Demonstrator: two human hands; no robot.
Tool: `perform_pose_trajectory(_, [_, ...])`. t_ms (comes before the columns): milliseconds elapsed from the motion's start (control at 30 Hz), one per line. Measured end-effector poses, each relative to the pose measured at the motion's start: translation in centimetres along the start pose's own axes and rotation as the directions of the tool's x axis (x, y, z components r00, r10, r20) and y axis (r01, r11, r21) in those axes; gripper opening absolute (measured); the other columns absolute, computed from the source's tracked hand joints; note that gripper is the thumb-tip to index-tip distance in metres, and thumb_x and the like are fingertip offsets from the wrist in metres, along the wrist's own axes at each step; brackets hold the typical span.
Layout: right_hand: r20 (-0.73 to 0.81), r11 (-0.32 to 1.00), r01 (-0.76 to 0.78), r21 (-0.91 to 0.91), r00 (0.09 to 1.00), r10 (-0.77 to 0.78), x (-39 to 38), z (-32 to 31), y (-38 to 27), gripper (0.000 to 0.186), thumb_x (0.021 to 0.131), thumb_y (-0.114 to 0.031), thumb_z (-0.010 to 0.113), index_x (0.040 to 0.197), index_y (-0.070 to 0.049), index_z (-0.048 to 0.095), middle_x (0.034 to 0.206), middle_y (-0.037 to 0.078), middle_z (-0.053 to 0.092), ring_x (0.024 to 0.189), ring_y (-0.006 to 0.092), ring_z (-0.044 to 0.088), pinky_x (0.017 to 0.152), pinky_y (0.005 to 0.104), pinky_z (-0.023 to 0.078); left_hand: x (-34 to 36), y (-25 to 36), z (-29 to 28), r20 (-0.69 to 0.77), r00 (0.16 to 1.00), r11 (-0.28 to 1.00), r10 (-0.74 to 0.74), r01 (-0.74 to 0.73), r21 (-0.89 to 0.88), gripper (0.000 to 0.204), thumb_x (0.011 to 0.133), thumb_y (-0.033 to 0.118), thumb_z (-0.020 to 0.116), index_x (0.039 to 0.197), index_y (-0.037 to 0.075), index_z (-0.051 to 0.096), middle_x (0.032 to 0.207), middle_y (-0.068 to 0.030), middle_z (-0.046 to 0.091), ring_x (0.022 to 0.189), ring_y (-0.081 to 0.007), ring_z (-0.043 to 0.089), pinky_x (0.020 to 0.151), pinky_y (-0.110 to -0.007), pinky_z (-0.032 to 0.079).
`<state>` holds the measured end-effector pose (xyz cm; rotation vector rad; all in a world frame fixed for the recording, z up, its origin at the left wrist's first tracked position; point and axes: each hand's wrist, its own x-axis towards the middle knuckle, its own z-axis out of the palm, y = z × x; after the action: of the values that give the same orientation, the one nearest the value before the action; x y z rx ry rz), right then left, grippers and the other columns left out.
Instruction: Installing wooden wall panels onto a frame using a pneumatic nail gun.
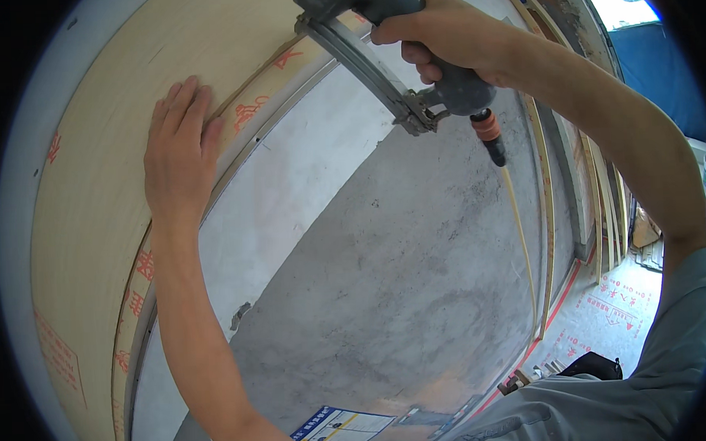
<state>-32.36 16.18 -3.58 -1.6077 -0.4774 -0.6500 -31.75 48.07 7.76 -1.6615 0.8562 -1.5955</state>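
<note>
My left hand [181,149] lies flat against a pale plywood panel [122,73], its fingers stretched out and close together, thumb near the panel's edge strip [248,107] with red print. My right hand [447,34] is wrapped round the handle of a dark grey air nail gun [363,68]. The gun's nose end is held up close to the strip at the top; the view cuts off part of its head, so I cannot tell whether it touches. From the orange-and-black coupling [487,130] under the handle hangs a thin yellowish air hose [518,230].
A metal rail [234,166] runs along the panel's edge. Behind is a wall, white above and bare grey cement [370,274] below. Several wood battens [601,204] lean at the right. Printed sheeting [605,305] covers the floor, with a black bag [591,365] there. A poster [341,429] is at the bottom.
</note>
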Motion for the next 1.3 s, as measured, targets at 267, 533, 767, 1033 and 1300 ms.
perform_pose_trajectory(267, [-0.047, 0.995, 0.053, -0.085, 0.997, -0.057, -2.5, 4.8, -2.0, 0.025, 0.092, -0.033, 0.066, 0.086, -0.009, 0.060, 0.058, -0.004, 0.046, 0.049, 0.0075, 0.045, 0.058, 0.0282, 0.043, -0.7, -1.0, -1.8, 0.075, 0.990, 0.967, -0.123, 0.137, -0.214, 0.039, 0.093, 0.016, 0.068, 0.130, 0.003, 0.064, 0.147, -0.0068, 0.055, 0.139, -0.0273, 0.048, 0.117, -0.041, 0.037])
perform_pose_trajectory(533, [-0.035, 0.993, 0.056, -0.102, 0.998, -0.059, -3.2, 6.0, -2.5, 0.024, 0.093, -0.032, 0.065, 0.085, -0.010, 0.060, 0.058, -0.004, 0.046, 0.050, 0.0076, 0.046, 0.059, 0.0274, 0.043, -4.0, -1.5, -5.3, 0.261, 0.958, 0.988, -0.114, 0.083, 0.129, 0.092, 0.074, 0.027, 0.084, 0.155, 0.023, 0.040, 0.162, 0.0002, 0.035, 0.150, -0.0235, 0.031, 0.127, -0.048, 0.016])
perform_pose_trajectory(767, [-0.027, 0.995, 0.083, -0.052, 0.996, -0.084, -3.5, 8.0, -3.0, 0.024, 0.092, -0.031, 0.066, 0.084, -0.009, 0.061, 0.057, -0.003, 0.047, 0.049, 0.0078, 0.049, 0.057, 0.0276, 0.044, -5.6, -0.6, -4.2, 0.256, 0.945, 0.923, -0.203, 0.098, 0.371, 0.097, 0.077, 0.013, 0.081, 0.158, 0.027, 0.029, 0.164, 0.0036, 0.030, 0.151, -0.0202, 0.028, 0.126, -0.049, 0.022])
perform_pose_trajectory(1033, [0.012, 0.988, 0.103, -0.117, 0.995, -0.103, -4.4, 8.3, -4.1, 0.023, 0.091, -0.029, 0.065, 0.083, -0.008, 0.061, 0.057, -0.003, 0.047, 0.049, 0.0081, 0.050, 0.058, 0.0286, 0.044, -5.8, -0.7, -3.8, 0.199, 0.966, 0.953, -0.163, 0.102, 0.285, 0.092, 0.078, -0.004, 0.072, 0.156, 0.026, 0.034, 0.163, 0.0036, 0.033, 0.151, -0.0213, 0.030, 0.124, -0.053, 0.025])
perform_pose_trajectory(1300, [0.022, 0.991, 0.084, -0.107, 0.996, -0.082, -4.8, 9.0, -4.5, 0.023, 0.092, -0.029, 0.065, 0.083, -0.008, 0.060, 0.058, -0.003, 0.049, 0.050, 0.0088, 0.051, 0.058, 0.0304, 0.045, -6.1, -1.1, -3.8, 0.146, 0.979, 0.951, -0.145, 0.097, 0.293, 0.083, 0.082, -0.006, 0.067, 0.153, 0.027, 0.038, 0.161, 0.0044, 0.037, 0.149, -0.0196, 0.034, 0.124, -0.052, 0.026])
